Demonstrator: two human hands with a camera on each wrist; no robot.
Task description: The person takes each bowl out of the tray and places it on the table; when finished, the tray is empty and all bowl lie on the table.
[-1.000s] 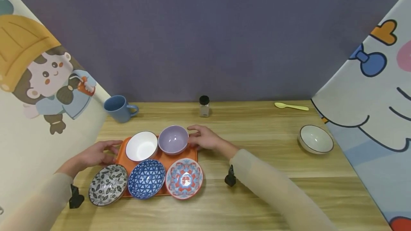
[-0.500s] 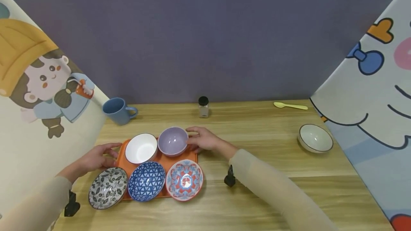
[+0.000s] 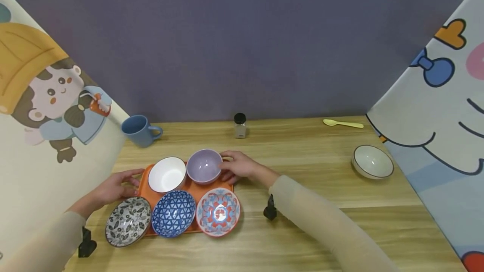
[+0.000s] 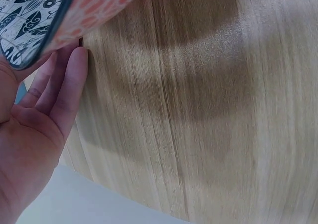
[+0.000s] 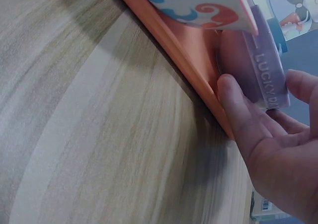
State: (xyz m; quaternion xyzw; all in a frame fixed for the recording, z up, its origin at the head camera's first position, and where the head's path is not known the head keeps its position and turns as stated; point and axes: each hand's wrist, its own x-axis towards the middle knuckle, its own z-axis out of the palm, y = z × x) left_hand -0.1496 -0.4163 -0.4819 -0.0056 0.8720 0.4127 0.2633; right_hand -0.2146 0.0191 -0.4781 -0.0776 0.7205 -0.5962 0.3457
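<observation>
An orange tray [image 3: 150,196] carries several bowls: a white bowl [image 3: 167,174], a purple bowl [image 3: 204,166], a blue triangle-patterned bowl [image 3: 174,214], and a red-and-blue patterned bowl [image 3: 218,212]. A black-and-white leaf-patterned bowl [image 3: 127,221] overhangs the front left corner. At the tray's left side is my left hand [image 3: 115,186], its fingers extended toward the edge; whether they touch is hidden. My right hand [image 3: 240,166] lies along the tray's right side, with fairly straight fingers against the purple bowl and the tray rim. In the right wrist view, raised lettering marks the purple bowl [image 5: 256,67].
A blue mug [image 3: 139,131] stands at the back left and a black-lidded jar [image 3: 240,127] at the back middle. On the right are a yellow spoon [image 3: 342,124] and a pale bowl [image 3: 372,162]. Printed panels and a dark backdrop enclose the wooden table [image 3: 295,226].
</observation>
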